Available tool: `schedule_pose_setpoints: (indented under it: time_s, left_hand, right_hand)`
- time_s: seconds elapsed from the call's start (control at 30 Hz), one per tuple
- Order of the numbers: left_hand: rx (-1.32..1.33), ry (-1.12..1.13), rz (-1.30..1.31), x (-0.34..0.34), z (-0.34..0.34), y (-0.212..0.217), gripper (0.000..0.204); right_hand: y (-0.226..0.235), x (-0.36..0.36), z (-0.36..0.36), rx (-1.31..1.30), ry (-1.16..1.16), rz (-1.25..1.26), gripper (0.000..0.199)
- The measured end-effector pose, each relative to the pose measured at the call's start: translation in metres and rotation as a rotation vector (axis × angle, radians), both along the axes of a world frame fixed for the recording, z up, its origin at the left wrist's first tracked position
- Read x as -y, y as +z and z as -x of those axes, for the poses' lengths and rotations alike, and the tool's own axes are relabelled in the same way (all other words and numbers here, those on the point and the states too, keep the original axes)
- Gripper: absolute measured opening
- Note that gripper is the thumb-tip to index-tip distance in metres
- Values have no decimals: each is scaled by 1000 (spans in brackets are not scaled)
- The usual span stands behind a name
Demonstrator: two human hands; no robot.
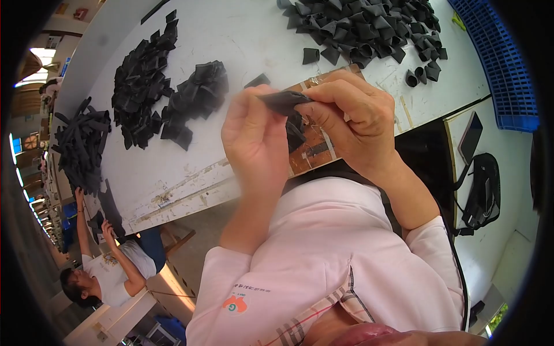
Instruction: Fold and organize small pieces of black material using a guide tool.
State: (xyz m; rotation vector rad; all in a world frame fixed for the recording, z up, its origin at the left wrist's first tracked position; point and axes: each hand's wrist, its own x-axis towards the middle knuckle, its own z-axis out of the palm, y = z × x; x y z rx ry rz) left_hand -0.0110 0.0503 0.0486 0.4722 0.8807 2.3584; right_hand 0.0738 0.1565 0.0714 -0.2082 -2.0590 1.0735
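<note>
Both my hands pinch a small flat black piece of cloth-like material (284, 102) in front of me, above the table's near edge. My left hand (252, 124) grips its left end with thumb and fingers. At the other end, the thumb and index finger of my right hand (360, 115) are closed on it. Below my hands lies a brown board (314, 151) with tape strips, and another dark piece (295, 131) rests on it, partly hidden. A large pile of short black tube-like pieces (363, 32) spreads over the far right of the table.
Flatter black pieces lie in two heaps, one farther left (138, 86) and one nearer (199, 89). Long dark strips (83, 144) are piled at the table's left end, by a co-worker (115, 265). A blue plastic crate (502, 69) and a black bag (483, 190) are at right.
</note>
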Motion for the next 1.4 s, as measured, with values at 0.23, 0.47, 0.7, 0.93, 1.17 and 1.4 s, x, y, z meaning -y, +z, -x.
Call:
schedule_pose_setpoints:
  time_s: [0.23,0.47,0.7,0.93,1.17,1.4]
  left_hand:
    - [-67,13,3,2,-6,-6,12]
    - [-313,103,157,1,1,-16,11]
    - [-922,384,1301,-32,90,-92,25]
    - [-1089,240,1462,-29,110,-123,9]
    - [-969,330,739,3,52,-66,14]
    - [-1241,302,421,28,-10,-41,19]
  right_hand:
    - [-11,-2,2,-25,35,-29,12]
    - [-7,-5,0,3,-10,-97,11]
    - [-9,-55,7,-16,4,743,21]
    - [-54,-12,-32,437,93,848,22]
    - [-52,13,-31,537,273,988,38]
    - [-55,29,-18,316,515,1759,28]
